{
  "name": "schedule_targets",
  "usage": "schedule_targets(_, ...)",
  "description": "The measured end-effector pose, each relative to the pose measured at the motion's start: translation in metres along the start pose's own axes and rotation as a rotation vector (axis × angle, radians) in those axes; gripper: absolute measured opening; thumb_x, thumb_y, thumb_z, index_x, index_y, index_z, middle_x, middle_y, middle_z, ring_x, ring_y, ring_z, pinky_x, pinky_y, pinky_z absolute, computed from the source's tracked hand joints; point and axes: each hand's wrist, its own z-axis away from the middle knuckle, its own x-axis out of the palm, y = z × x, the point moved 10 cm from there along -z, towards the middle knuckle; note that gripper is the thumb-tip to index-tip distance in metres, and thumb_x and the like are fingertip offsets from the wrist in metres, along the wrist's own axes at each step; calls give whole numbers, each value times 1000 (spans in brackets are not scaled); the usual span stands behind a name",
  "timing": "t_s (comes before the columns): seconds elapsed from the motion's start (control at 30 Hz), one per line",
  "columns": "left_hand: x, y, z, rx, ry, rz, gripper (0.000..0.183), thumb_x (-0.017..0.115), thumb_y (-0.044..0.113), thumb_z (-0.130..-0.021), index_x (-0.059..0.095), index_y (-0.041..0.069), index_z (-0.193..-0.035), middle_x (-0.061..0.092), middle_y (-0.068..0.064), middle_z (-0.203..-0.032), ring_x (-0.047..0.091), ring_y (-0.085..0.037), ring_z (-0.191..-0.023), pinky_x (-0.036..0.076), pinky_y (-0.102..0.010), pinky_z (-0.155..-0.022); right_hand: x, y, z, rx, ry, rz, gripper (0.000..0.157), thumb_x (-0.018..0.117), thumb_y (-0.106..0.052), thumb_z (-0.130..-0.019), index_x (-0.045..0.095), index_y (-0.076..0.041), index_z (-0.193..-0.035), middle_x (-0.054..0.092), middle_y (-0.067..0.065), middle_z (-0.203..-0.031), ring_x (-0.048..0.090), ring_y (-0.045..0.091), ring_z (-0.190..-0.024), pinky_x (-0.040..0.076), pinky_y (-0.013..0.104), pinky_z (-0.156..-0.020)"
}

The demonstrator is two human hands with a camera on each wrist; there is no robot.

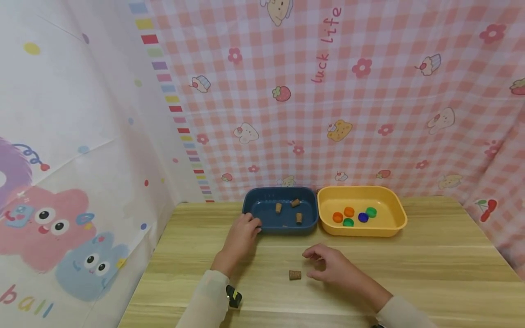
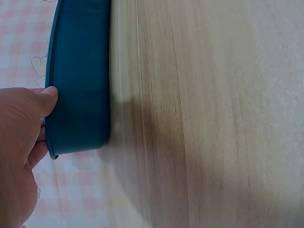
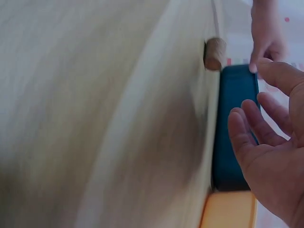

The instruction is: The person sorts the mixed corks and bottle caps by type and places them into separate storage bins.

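My left hand (image 1: 243,232) pinches the front-left rim of a dark blue tray (image 1: 283,229); in the left wrist view its thumb (image 2: 49,95) lies on the tray's outer wall. Inside that tray are several corks (image 1: 299,218). A single cork (image 1: 295,275) lies on the table in front of the tray. Just right of this cork, my right hand (image 1: 334,266) hovers with fingers parted and nothing between them. The right wrist view shows the same cork (image 3: 215,53) beyond the spread fingers (image 3: 244,130), apart from them.
A yellow tray (image 1: 393,228) stands against the blue one on its right, holding several orange, green and blue round pieces (image 1: 362,217). The wooden table (image 1: 443,273) ends at a pink checked cloth (image 1: 328,155) behind. A black strap device (image 1: 234,297) sits at the left wrist.
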Motion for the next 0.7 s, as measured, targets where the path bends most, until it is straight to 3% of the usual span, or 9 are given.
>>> schedule_targets(0.23, 0, 0, 1, 5, 6, 8, 8, 80, 7, -89, 74, 9, -94, 61, -4, -86, 54, -22, -78, 50, -36, -72, 30, 0, -7, 60, -98, 43, 41, 82, -23, -89, 66, -11, -125, 66, 0, -121, 61, 18, -107, 54, 36, -95)
schedule_targets(0.47, 1, -2, 1, -5, -11, 17, 6, 78, 7, -91, 74, 9, -95, 62, -5, -87, 55, -23, -79, 50, -37, -73, 42, -10, -12, -22, -88, 215, 38, 84, -21, -85, 68, -13, -118, 64, -5, -115, 60, 10, -102, 54, 34, -93)
schedule_targets(0.7, 1, -2, 1, 6, 1, 2, 7, 79, 8, -90, 73, 10, -93, 61, -4, -86, 55, -22, -78, 50, -35, -73, 49, -14, -15, -35, -96, 252, 26, 81, -15, -87, 69, -17, -110, 62, -8, -108, 56, 6, -96, 54, 32, -89)
